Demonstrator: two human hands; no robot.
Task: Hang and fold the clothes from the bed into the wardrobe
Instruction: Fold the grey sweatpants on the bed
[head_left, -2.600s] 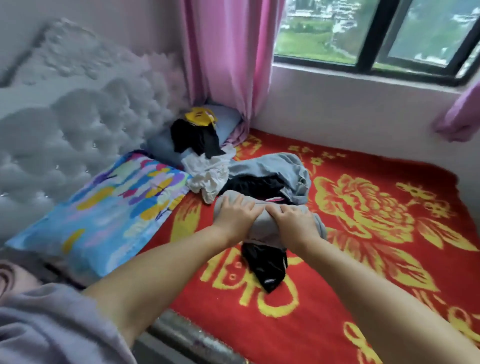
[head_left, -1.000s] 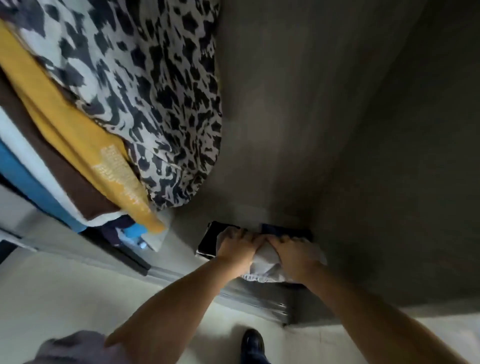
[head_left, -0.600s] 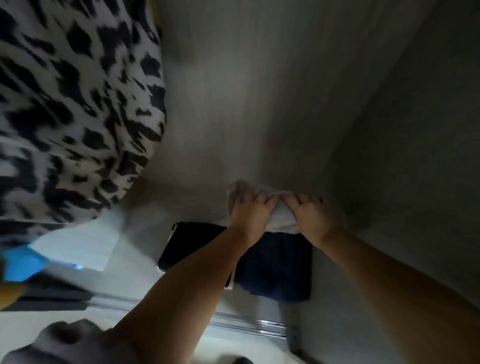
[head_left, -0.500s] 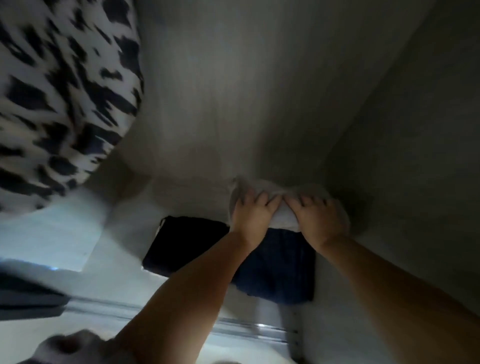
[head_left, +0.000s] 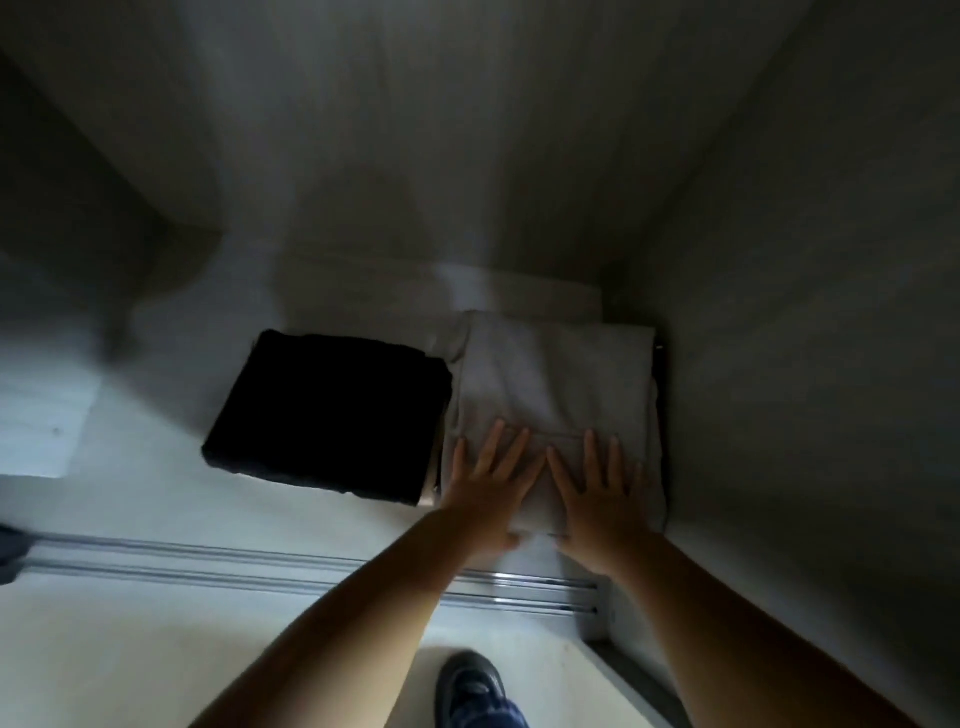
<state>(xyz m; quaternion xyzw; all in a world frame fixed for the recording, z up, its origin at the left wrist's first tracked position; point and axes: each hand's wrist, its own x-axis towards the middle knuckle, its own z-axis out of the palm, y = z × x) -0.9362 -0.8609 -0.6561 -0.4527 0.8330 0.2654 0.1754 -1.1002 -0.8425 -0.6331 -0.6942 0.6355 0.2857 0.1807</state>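
A folded light grey garment (head_left: 556, 384) lies on the wardrobe floor (head_left: 156, 499), in its right corner against the side wall. My left hand (head_left: 485, 483) and my right hand (head_left: 597, 488) lie flat side by side on the garment's near edge, fingers straight and spread, pressing down. A folded black garment (head_left: 332, 415) sits just left of the grey one, touching its edge. The bed and the remaining clothes are out of view.
The wardrobe's back wall (head_left: 415, 156) and right side wall (head_left: 805, 312) close in the corner. A metal sliding-door track (head_left: 260, 564) runs along the front edge. My shoe (head_left: 470, 686) stands on the pale floor below it.
I carried the folded grey garment from the bed into the wardrobe and set it down in the right corner. Both hands went from gripping it to lying flat on it.
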